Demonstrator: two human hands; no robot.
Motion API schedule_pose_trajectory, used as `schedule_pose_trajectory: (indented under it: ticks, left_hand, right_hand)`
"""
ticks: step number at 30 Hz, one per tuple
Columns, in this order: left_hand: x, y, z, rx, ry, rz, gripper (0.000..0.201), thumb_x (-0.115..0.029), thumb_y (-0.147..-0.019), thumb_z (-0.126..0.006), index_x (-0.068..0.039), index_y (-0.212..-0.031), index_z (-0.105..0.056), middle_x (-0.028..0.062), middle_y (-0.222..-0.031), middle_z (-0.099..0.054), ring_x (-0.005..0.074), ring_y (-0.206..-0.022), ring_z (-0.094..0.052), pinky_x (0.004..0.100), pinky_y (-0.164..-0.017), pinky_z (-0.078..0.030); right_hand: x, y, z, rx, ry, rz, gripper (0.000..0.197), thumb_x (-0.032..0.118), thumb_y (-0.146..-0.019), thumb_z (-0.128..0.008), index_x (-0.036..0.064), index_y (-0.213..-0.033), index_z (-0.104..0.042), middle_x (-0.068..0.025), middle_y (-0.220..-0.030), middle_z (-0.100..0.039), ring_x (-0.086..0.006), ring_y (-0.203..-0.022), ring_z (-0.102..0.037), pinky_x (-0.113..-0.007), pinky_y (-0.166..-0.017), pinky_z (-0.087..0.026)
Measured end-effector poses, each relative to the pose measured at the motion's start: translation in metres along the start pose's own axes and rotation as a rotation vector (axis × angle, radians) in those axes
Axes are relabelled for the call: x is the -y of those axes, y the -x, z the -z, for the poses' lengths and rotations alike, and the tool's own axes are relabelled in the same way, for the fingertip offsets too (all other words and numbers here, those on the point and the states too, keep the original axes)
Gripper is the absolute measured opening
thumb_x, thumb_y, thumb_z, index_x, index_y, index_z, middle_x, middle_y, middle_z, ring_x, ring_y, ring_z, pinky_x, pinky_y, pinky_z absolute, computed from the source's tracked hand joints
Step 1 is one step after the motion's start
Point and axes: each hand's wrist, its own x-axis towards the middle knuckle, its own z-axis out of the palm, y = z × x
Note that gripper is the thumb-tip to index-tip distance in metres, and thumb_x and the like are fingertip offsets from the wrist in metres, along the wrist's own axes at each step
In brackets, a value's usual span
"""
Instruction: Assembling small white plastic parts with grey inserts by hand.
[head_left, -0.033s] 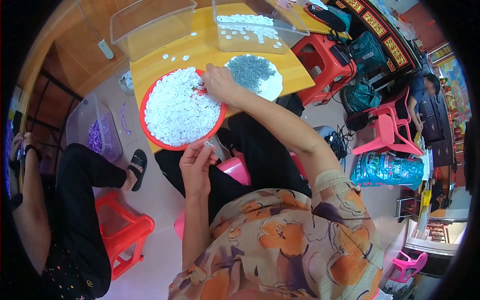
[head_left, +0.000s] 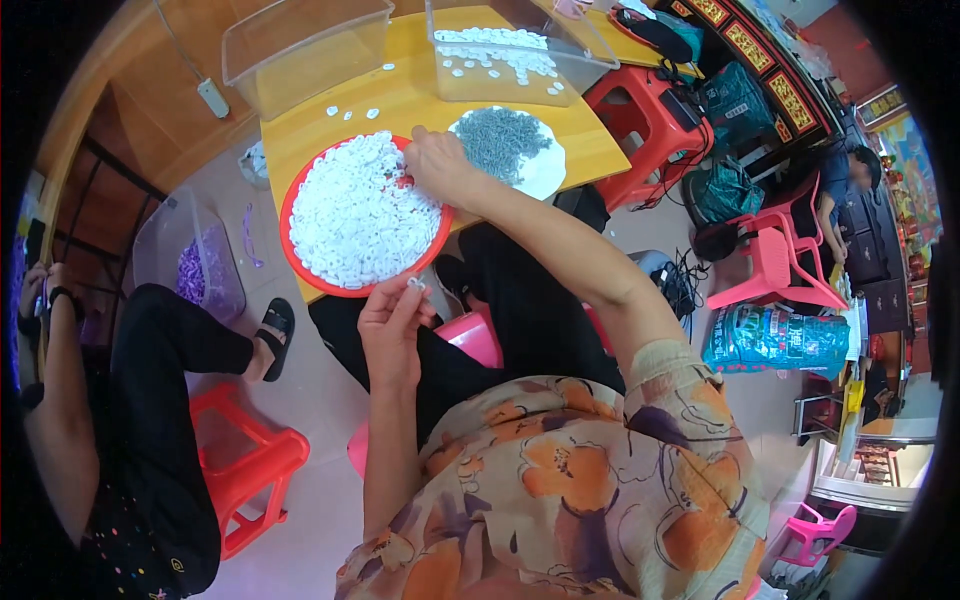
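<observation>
My left hand is closed in a pinch, with a small white plastic piece between thumb and fingertips. It is just off the near rim of a red bowl heaped with small white plastic pieces. My right hand reaches over the bowl's right side, fingers curled down and closed; whatever is at its fingertips is hidden. Close by on its right, a white plate bears a pile of small grey metal-looking parts.
Two clear plastic bins, one empty-looking and one with white pieces, stand on the yellow table. A few loose white pieces lie there too. A red stool and a seated person's leg are at left.
</observation>
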Motion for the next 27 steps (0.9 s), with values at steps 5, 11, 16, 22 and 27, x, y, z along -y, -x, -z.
schedule_pose_trajectory:
  ticks: [5,11,16,22,27]
  left_hand:
    - [0.002,-0.004,0.0,0.012,-0.029,-0.075,0.017,-0.004,-0.083,-0.058,0.003,-0.099,-0.059,0.0097,-0.083,-0.064,0.0089,-0.064,-0.057,0.0179,-0.057,-0.045]
    - [0.003,-0.006,-0.001,0.061,-0.042,-0.119,0.018,-0.004,-0.083,-0.059,0.003,-0.099,-0.058,0.0103,-0.085,-0.064,0.0092,-0.064,-0.058,0.0175,-0.058,-0.045]
    - [0.003,-0.006,0.002,0.048,-0.061,-0.14,0.018,-0.005,-0.083,-0.059,0.003,-0.1,-0.058,0.01,-0.085,-0.064,0.0093,-0.064,-0.058,0.0174,-0.057,-0.045]
    - [0.0,-0.009,0.002,0.054,-0.048,-0.126,0.016,-0.006,-0.084,-0.058,0.001,-0.099,-0.057,0.0089,-0.084,-0.063,0.0091,-0.064,-0.057,0.0171,-0.057,-0.044]
    - [-0.003,-0.011,0.004,0.138,0.014,-0.158,0.014,-0.004,-0.085,-0.055,0.001,-0.098,-0.056,0.0089,-0.086,-0.062,0.0097,-0.07,-0.057,0.0184,-0.062,-0.044]
  right_hand:
    - [0.005,0.003,0.005,0.069,0.22,0.134,0.015,0.013,-0.075,-0.051,0.0045,-0.07,-0.062,-0.016,-0.079,-0.056,-0.0265,-0.068,-0.061,-0.036,-0.055,-0.046]
    - [0.005,0.003,0.005,-0.037,0.055,0.015,0.018,0.013,-0.078,-0.048,0.0024,-0.071,-0.061,-0.0177,-0.076,-0.057,-0.0306,-0.068,-0.061,-0.039,-0.057,-0.049]
    - [0.007,-0.001,0.019,0.057,0.083,0.075,0.013,0.01,-0.075,-0.052,0.0,-0.073,-0.06,-0.0197,-0.07,-0.06,-0.0332,-0.067,-0.062,-0.041,-0.058,-0.051]
    - [0.009,-0.004,0.025,0.106,0.041,0.017,0.016,0.008,-0.076,-0.048,0.0007,-0.075,-0.063,-0.0202,-0.075,-0.062,-0.0338,-0.068,-0.063,-0.04,-0.059,-0.051]
    - [0.054,0.021,0.06,0.255,-1.19,-0.418,0.018,0.007,-0.077,-0.057,-0.0015,-0.091,-0.065,-0.0065,-0.069,-0.061,-0.0145,-0.059,-0.058,-0.028,-0.051,-0.046]
